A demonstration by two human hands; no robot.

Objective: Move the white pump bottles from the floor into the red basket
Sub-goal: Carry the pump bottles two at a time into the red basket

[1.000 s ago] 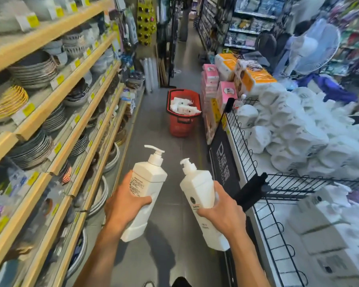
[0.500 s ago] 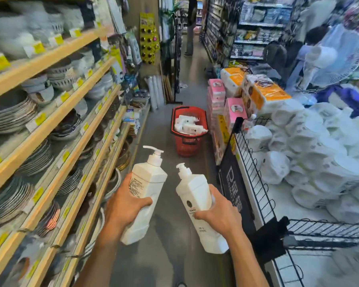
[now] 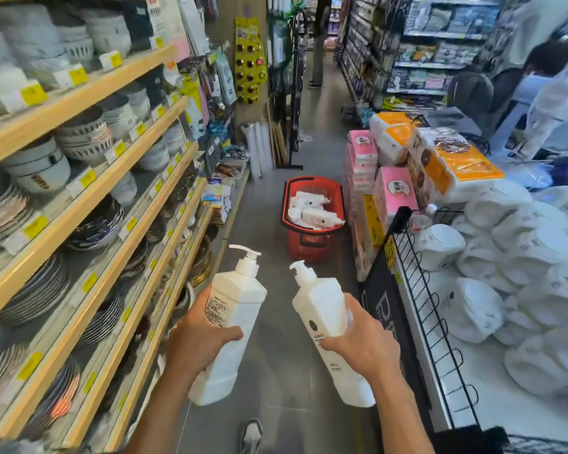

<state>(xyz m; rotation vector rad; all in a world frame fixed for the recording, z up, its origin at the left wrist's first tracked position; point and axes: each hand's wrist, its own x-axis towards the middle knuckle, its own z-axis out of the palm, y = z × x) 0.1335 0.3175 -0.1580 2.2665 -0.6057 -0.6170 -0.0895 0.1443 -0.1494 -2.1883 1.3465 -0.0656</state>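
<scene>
Both hands are loaded. The left hand (image 3: 199, 339) curls fingers and thumb round the left bottle (image 3: 235, 306), whose long axis is near upright with the pump on top. The right bottle (image 3: 323, 314) leans left, gripped mid-body by the right hand (image 3: 363, 347). The red basket (image 3: 309, 249) stands on the aisle floor straight ahead, well apart from both hands and slightly nearer the right, with other bottles (image 3: 313, 216) lying inside.

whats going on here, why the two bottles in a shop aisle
A person stands in the aisle carrying two white pump bottles. The left hand grips the left bottle and the right hand grips the right bottle. Ahead on the floor, the red basket holds several more white bottles. Neither carried bottle is in it yet.
</scene>
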